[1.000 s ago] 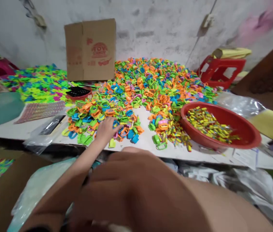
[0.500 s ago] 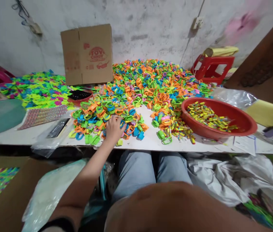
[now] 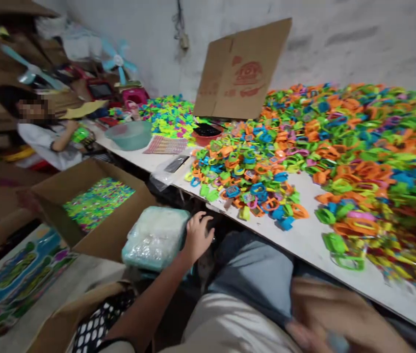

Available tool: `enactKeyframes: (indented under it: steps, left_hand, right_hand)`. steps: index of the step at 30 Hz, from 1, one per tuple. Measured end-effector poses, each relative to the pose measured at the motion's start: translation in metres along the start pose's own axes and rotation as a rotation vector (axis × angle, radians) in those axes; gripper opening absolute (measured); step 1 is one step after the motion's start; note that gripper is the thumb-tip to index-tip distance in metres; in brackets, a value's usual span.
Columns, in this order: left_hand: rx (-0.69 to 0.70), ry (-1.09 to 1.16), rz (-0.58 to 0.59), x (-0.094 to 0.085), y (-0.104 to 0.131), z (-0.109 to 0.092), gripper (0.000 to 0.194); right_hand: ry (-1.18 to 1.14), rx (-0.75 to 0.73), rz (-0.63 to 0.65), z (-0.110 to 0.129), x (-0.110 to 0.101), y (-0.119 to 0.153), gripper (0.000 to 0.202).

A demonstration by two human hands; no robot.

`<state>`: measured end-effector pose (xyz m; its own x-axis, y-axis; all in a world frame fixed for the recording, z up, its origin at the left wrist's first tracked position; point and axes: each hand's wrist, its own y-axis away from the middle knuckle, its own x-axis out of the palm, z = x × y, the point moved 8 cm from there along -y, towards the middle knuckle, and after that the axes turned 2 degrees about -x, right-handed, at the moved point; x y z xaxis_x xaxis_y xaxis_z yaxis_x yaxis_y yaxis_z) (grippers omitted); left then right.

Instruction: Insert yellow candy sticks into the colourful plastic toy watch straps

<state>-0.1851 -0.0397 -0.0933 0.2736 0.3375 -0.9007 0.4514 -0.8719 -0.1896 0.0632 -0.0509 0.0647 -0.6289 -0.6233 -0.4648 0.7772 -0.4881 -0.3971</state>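
while a small heap of bright plastic pieces [image 3: 248,176] lies along the near edge of the table [image 3: 305,230], the left hand [image 3: 198,235] is off that edge, lower down beside a plastic-wrapped bundle [image 3: 154,238]. its fingers are spread and slightly bent, and nothing shows gripped in them; whether they touch the wrapping or only pass close by it, i cannot tell. the right hand [image 3: 309,314] is a blur over the lap, short of the near edge, with a pale grey thing [image 3: 336,341] close by; i cannot tell whether that hand is closed or gripping it.

the step in hand looks to me like a reach aside from the table, since neither hand is at the pieces. judging from that pose, taking hold of the bundle would call for the left hand to come down and close on it; picking up pieces would call for lifting it over the near edge to the heap.

a larger heap [image 3: 340,127] of similar pieces fills the table towards its back edge, right of a tilted cardboard panel [image 3: 243,73]. a teal basin [image 3: 129,135] sits towards the table's left end, where a co-worker [image 3: 51,142] holds something bright green [image 3: 81,135]. an open carton [image 3: 116,240] stands off the near edge, left of the bundle.
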Motion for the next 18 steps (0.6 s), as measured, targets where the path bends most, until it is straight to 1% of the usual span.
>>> enactKeyframes:
  steps: [2,4,6,7,9,12,15,18]
  left_hand:
    - [-0.158,-0.06,-0.034,-0.004,0.001,0.054,0.04]
    - [-0.309,-0.118,-0.037,-0.002,0.006,0.103,0.049]
    - [-0.438,-0.161,-0.014,0.006,0.016,0.14,0.058]
    - [-0.48,-0.178,0.002,0.012,0.021,0.153,0.062]
    - [-0.515,-0.205,0.026,0.024,0.03,0.165,0.066]
    - [-0.495,-0.231,0.036,0.037,0.037,0.166,0.067]
    - [-0.449,-0.241,0.03,0.044,0.035,0.163,0.069]
    - [-0.401,-0.256,-0.019,0.045,0.031,0.161,0.07]
  right_hand:
    - [0.002,0.084,0.147,-0.017,0.011,-0.017,0.049]
    - [0.009,0.2,0.229,-0.04,0.019,-0.023,0.05]
    - [0.015,0.286,0.247,-0.062,0.021,-0.019,0.052]
    - [0.017,0.322,0.25,-0.073,0.021,-0.015,0.053]
    - [0.012,0.387,0.252,-0.091,0.019,-0.005,0.054]
    - [-0.029,0.464,0.233,-0.114,0.009,0.007,0.055]
    - [0.004,0.547,0.152,-0.138,-0.012,0.019,0.056]
    - [0.032,0.636,0.076,-0.159,-0.035,0.036,0.057]
